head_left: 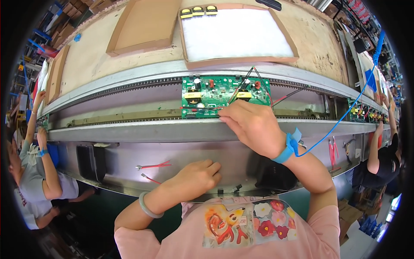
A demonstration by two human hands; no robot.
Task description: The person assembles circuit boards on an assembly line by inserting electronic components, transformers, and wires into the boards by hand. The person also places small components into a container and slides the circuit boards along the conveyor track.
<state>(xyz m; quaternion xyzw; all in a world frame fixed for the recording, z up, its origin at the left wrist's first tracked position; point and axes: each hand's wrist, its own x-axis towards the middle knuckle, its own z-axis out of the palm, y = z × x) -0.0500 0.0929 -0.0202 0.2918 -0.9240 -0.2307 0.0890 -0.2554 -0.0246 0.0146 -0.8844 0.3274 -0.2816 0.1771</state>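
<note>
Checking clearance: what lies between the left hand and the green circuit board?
From left hand to circuit board, the head view shows bare metal worktop, then the grey front rail.

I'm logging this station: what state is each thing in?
Circuit board: populated, lying flat
Right hand: at board's near edge, grip unclear
Left hand: fingers curled
Blue wrist strap: worn, cord attached
White-lined box: open
Brown box: open
Red leads: lying loose

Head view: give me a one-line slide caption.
Right hand at a green circuit board on a chain conveyor, left hand lower down, near red wires.
</note>
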